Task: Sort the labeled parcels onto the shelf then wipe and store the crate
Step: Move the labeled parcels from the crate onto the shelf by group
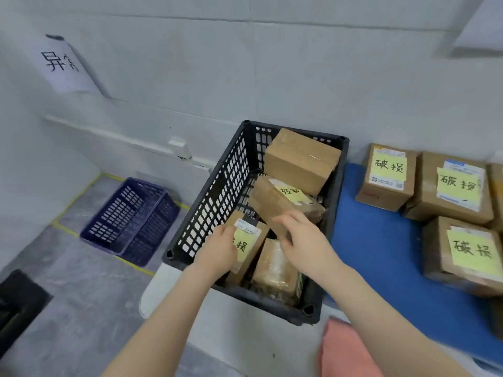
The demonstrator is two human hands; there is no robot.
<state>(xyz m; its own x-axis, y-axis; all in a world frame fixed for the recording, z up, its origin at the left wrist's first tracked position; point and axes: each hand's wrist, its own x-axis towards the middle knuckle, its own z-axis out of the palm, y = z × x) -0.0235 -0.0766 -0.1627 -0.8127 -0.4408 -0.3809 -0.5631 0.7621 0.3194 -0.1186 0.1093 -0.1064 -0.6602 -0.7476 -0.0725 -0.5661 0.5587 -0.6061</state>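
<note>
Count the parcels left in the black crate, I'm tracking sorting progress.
4 in the black crate: far parcel at the back wall; middle parcel gripped by the right hand; small labeled parcel in the left hand; taped parcel nearest. More may hide beneath.

Both bare forearms reach forward. The left grip (221, 250) pinches an upright box (245, 247); the right grip (302, 238) clasps a tilted box (280, 201).

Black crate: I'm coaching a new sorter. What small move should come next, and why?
Probably lift the middle parcel clear of the black crate toward the blue surface: the right hand pinches its near end, its yellow label looks like those on the sorted parcels there, and the left hand holds the upright parcel.
</note>
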